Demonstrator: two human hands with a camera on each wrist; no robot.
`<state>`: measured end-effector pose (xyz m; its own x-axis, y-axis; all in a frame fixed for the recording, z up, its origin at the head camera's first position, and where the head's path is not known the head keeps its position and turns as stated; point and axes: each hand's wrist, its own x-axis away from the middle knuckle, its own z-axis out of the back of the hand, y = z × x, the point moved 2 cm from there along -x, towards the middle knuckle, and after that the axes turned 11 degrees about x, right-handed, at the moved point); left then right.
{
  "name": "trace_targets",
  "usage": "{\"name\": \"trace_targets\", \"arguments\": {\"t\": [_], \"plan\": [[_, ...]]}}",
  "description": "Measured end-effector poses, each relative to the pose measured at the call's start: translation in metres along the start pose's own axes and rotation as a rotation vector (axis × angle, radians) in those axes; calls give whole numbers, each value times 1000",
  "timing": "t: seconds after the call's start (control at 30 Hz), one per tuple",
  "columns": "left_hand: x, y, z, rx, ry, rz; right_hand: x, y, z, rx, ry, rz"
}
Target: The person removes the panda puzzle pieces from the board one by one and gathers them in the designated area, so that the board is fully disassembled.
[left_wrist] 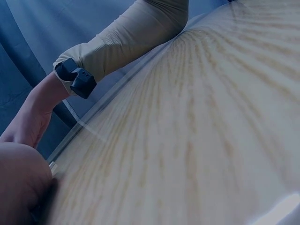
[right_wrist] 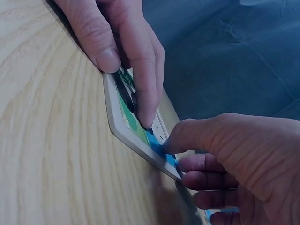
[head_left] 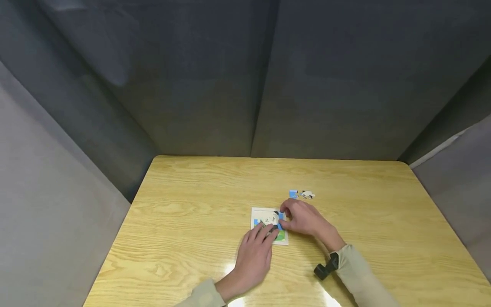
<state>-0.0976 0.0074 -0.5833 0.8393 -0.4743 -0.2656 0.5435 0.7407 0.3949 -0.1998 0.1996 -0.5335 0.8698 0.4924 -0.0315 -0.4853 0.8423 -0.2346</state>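
A small panda jigsaw puzzle in a white-rimmed board (head_left: 252, 215) lies flat on the table, its top left part bare of colour. My left hand (head_left: 253, 258) rests its outstretched fingers on the lower part of the picture. At the board's right edge, my right hand (head_left: 305, 217) pinches a blue puzzle piece (head_left: 281, 215) between thumb and fingers; the fingers partly hide it. In the right wrist view, the right thumb (right_wrist: 194, 136) lies on the blue area near the board's rim. The left wrist view does not show the puzzle.
Beyond the right hand lie a loose blue puzzle piece (head_left: 293, 194) and a white-and-black piece (head_left: 307, 194). The wooden table (head_left: 184, 213) is bordered by dark curtains (head_left: 199, 85) at the back. A black wrist camera (head_left: 326, 266) hangs at the right cuff.
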Motion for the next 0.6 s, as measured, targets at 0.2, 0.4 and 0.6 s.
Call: {"name": "trace_targets", "arguments": {"t": [0.2,0.4,0.6], "plan": [[1,-1,0,-10,-6,2,1,0,-2,-24,-22,-20],[1,-1,0,-11,-3,2,2,-1,4,-33,-25,-11],[0,-1,1,-1,1,1,0,-1,6,-121,-73,-3]]}}
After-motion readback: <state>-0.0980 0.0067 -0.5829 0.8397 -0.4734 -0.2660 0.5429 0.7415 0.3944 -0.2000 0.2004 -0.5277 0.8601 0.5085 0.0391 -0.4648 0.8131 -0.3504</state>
